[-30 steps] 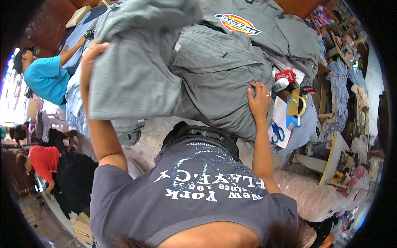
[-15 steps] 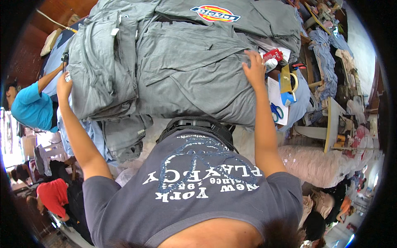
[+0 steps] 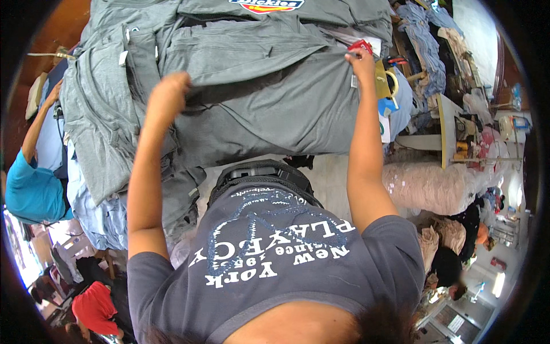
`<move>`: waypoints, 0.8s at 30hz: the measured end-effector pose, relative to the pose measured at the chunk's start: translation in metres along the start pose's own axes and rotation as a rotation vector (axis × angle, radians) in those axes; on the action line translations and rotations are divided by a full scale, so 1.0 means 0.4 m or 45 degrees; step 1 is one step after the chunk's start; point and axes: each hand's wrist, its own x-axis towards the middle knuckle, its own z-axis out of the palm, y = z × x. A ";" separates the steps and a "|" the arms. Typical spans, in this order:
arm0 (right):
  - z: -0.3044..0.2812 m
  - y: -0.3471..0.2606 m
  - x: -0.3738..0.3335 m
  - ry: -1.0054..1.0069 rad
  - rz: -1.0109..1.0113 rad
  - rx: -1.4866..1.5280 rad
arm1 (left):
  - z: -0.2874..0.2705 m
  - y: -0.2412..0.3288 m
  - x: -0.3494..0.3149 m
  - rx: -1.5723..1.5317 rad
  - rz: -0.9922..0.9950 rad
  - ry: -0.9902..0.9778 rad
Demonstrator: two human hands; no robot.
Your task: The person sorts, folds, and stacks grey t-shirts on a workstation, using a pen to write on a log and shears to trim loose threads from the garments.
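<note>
A grey knit garment (image 3: 275,109), likely a T-shirt, is spread over the table in front of me. Its upper layer is raised in a long fold, with shadow beneath. My right hand (image 3: 361,64) pinches the garment at its right edge, just above a small white label (image 3: 354,81). At the fold's left end is my left hand (image 3: 168,96), closed and blurred by motion; its fingers appear to grip the cloth, though the fingertips are hidden. Beside it lies a stack of grey garments (image 3: 97,109). Another grey garment with a colourful logo (image 3: 266,4) lies at the far side.
Right of the garment are a red box (image 3: 361,46), a roll of tape (image 3: 393,83) and a red-and-black handled tool (image 3: 395,59). A co-worker in a blue shirt (image 3: 34,192) reaches in at left. Wrapped pink bundles (image 3: 429,186) lie at right.
My left hand has left the stack's left side and moved right to the spread garment. My right hand has closed on the garment's right edge. A fold of cloth has risen.
</note>
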 end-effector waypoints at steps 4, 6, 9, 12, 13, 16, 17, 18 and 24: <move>-0.072 -0.088 -0.001 0.384 0.050 -0.005 | -0.144 -0.071 0.143 0.071 -0.214 0.411; -0.043 -0.120 0.034 0.546 -0.094 0.011 | -0.155 -0.136 0.184 0.235 -0.282 0.494; 0.053 -0.076 0.069 0.423 -0.255 -0.112 | -0.028 -0.222 0.240 0.471 -0.392 0.063; 0.130 0.029 0.051 -0.006 -0.163 -0.078 | 0.074 -0.183 0.265 0.497 -0.433 0.024; 0.144 0.011 0.027 -0.175 -0.022 -0.098 | 0.065 -0.152 0.254 0.493 -0.388 0.091; 0.130 -0.017 0.033 -0.241 -0.090 -0.106 | 0.059 -0.133 0.287 0.236 0.153 0.234; 0.130 -0.022 0.037 -0.245 -0.174 -0.165 | 0.063 -0.138 0.295 0.108 0.397 0.268; 0.127 -0.015 0.040 -0.257 -0.128 -0.225 | 0.090 -0.099 0.300 0.108 0.352 0.216; 0.066 -0.111 0.006 0.026 -0.185 -0.296 | 0.140 0.020 0.262 0.318 0.079 0.064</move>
